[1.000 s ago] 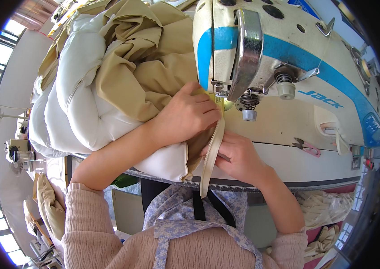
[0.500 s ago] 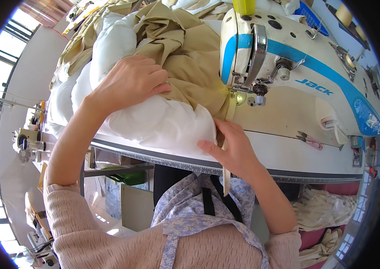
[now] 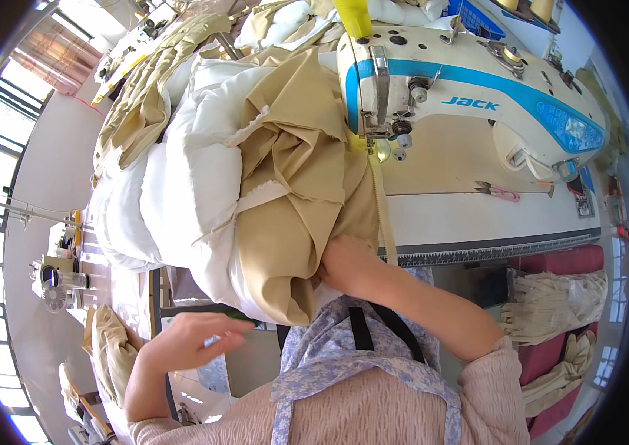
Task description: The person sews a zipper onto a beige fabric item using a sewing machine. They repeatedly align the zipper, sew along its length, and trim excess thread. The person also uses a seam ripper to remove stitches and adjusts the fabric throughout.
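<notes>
A bulky padded piece of tan fabric [image 3: 277, 237] with puffy white lining [image 3: 196, 170] lies bunched on the sewing table and hangs over its front edge. My right hand [image 3: 348, 263] is tucked against a tan fold at that edge, its fingers hidden by the cloth. In the air left of the overhanging cloth, my left hand [image 3: 196, 341] holds nothing, its fingers and thumb apart. A narrow beige zipper strip [image 3: 383, 215] runs from under the needle area of the white and blue sewing machine [image 3: 396, 81] down past the table edge.
Pink-handled thread snips [image 3: 498, 192] lie on the table right of the needle. A ruler strip [image 3: 477, 250] lines the front edge. More tan and white pieces are heaped behind, near a blue basket [image 3: 474, 18]. Folded pale cloth [image 3: 555, 304] sits below at right.
The padded piece has shifted toward me, its tan side now over the front edge. My left hand has let go and dropped left; my right hand has moved nearer, into the fold.
</notes>
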A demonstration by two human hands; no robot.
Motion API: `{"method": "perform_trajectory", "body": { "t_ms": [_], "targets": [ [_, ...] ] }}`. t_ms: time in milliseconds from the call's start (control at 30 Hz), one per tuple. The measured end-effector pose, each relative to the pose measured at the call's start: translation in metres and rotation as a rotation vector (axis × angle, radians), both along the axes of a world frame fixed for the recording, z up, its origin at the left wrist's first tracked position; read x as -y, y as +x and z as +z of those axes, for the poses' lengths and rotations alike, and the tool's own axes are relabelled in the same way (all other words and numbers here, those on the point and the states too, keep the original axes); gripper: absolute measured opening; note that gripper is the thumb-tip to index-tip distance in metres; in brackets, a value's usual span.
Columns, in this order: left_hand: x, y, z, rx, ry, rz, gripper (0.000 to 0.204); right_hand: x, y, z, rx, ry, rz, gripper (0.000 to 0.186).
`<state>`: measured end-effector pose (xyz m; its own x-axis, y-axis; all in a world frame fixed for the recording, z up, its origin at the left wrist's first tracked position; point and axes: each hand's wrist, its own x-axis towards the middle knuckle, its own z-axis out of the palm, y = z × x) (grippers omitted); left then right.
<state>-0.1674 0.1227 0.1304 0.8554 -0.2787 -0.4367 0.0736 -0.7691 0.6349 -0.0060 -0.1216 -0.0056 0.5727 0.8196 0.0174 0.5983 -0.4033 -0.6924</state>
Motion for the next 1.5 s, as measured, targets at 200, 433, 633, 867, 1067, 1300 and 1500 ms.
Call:
{"method": "perform_trajectory", "body": {
  "t_ms": [200,433,633,867,1067,1300,1500],
  "targets": [
    [-0.090,0.087,-0.096,0.785,0.382,0.341,0.021,-0.017,-0.021,0.078,0.628,0.934,0.283,0.028],
    [-0.138,0.178,-0.133,0.646,0.493,0.496,0.017,0.007,-0.079,-0.041,0.326,0.256,0.379,0.013],
    [-0.110,0.044,-0.062,-0.036,0.497,0.239,0.013,0.023,-0.096,-0.048,0.189,0.149,0.216,0.014],
    [0.115,0.101,-0.002,0.863,-0.072,-0.558,0.011,0.015,-0.107,-0.067,0.369,0.215,0.243,0.014],
    [0.094,0.164,-0.097,0.938,0.546,-0.540,0.026,0.068,-0.113,-0.067,0.297,-0.254,0.220,0.015],
    [0.033,0.121,-0.070,0.722,0.522,-0.136,0.018,0.119,-0.097,-0.039,-0.362,0.209,-0.345,0.031],
    [0.117,0.111,-0.052,0.899,0.444,-0.259,0.038,0.143,-0.072,-0.085,-0.327,0.302,-0.603,0.035]
  ]
}}
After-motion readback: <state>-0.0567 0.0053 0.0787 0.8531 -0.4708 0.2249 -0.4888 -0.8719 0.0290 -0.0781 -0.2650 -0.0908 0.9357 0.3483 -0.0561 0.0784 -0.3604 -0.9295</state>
